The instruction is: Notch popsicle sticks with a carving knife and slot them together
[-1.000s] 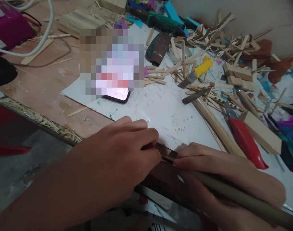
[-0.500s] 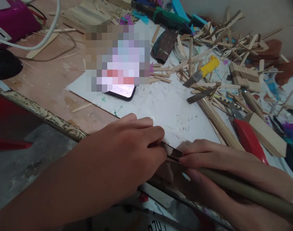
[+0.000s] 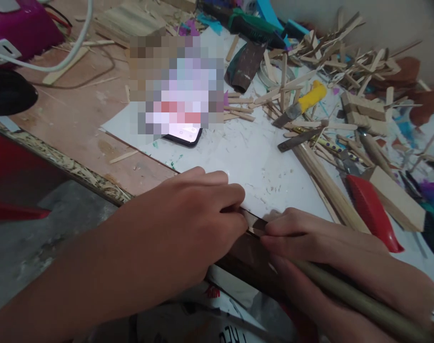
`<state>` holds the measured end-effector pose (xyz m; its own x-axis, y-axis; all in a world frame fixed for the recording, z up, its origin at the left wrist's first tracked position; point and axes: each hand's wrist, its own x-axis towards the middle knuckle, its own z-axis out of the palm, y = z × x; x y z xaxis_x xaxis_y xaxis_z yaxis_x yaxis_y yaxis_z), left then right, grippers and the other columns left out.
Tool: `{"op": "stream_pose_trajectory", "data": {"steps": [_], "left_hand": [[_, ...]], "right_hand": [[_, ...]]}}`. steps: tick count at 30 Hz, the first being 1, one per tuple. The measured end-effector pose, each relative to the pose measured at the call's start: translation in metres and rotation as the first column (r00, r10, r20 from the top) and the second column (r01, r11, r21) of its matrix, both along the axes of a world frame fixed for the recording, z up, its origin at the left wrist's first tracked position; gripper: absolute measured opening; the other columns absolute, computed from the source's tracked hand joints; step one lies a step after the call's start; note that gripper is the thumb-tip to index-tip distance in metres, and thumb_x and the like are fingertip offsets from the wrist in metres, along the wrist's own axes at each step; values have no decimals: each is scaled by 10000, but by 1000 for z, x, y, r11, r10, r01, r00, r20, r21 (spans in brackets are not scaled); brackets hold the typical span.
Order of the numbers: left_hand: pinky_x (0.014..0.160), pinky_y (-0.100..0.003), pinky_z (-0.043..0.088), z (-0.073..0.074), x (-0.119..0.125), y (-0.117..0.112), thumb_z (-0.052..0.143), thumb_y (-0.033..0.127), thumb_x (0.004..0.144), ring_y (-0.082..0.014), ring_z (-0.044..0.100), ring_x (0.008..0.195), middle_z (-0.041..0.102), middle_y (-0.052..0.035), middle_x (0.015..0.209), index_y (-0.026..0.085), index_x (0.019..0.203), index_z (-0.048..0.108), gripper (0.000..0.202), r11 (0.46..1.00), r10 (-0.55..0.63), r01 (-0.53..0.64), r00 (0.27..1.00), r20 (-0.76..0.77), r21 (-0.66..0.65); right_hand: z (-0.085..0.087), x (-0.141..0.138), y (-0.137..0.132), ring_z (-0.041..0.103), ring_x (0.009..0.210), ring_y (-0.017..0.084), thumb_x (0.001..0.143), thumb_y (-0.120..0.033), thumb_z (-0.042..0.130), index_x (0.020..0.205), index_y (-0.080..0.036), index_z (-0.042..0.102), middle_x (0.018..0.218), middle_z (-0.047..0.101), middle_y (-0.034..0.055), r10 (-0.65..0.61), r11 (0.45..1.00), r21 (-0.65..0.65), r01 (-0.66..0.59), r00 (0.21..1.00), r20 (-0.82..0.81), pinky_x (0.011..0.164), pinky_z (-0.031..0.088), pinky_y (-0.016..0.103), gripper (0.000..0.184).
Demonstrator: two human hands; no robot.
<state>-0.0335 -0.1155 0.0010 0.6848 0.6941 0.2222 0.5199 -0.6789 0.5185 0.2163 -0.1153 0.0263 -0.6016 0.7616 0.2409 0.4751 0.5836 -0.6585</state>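
My left hand (image 3: 192, 219) rests at the table's front edge with its fingers curled and the thumb pressed against the forefinger. What it pinches is hidden behind the fingers. Just to its right, my right hand (image 3: 310, 247) is closed like a pen grip around a tool with a long round olive-grey handle (image 3: 349, 283). The tool's tip is hidden among the fingertips, close to the left thumb. Between the two hands shows a thin strip (image 3: 255, 223) along the edge, too dark to name.
A phone (image 3: 183, 141), partly blurred, lies on white paper (image 3: 238, 166). At the right are a yellow-handled tool (image 3: 311, 95), a red-handled tool (image 3: 374, 212), a wood block (image 3: 399, 197) and many craft sticks (image 3: 370, 71). A magenta box (image 3: 20, 33) with a white cable stands back left.
My right hand has shifted slightly left, toward my left hand, and the tool handle has moved with it. My left hand keeps its pinch. The view has shifted a little.
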Motion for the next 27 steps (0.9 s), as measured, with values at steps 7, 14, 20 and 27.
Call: {"op": "stream_pose_trajectory", "data": {"steps": [7, 14, 20, 27], "left_hand": [[866, -392, 416, 0, 1, -1, 598, -51, 950, -223, 547, 859, 625, 0, 906, 211, 855, 666, 287, 999, 24, -24, 1000, 9, 36], [924, -412, 434, -1, -1, -1, 621, -26, 960, -235, 570, 909, 631, 2, 947, 216, 917, 666, 250, 1000, 4, -4, 1000, 3, 21], [925, -409, 446, -1, -1, -2, 618, -16, 956, -238, 570, 903, 632, -5, 933, 207, 904, 669, 235, 1000, 1, -1, 1000, 1, 27], [849, -391, 418, 0, 1, 0, 612, -30, 954, -229, 547, 873, 633, -4, 943, 207, 907, 661, 246, 1000, 5, -5, 1000, -1, 21]], "right_hand": [[9, -4, 5, 828, 777, 169, 854, 5, 666, 957, -274, 728, 917, 826, 5, -21, 999, -31, 22, 999, 33, 574, 651, 190, 304], [0, 1, 4, 838, 795, 204, 852, -6, 688, 1005, -280, 753, 949, 841, 27, 2, 1000, -2, -2, 1000, 8, 597, 674, 240, 320], [6, -3, 5, 834, 767, 180, 848, 3, 674, 969, -288, 741, 911, 835, -1, -11, 999, -44, 13, 999, 42, 582, 662, 207, 323], [5, -1, 4, 835, 800, 179, 845, 4, 692, 982, -273, 746, 931, 838, 6, 3, 1000, -19, -2, 999, 32, 633, 677, 208, 313]]}}
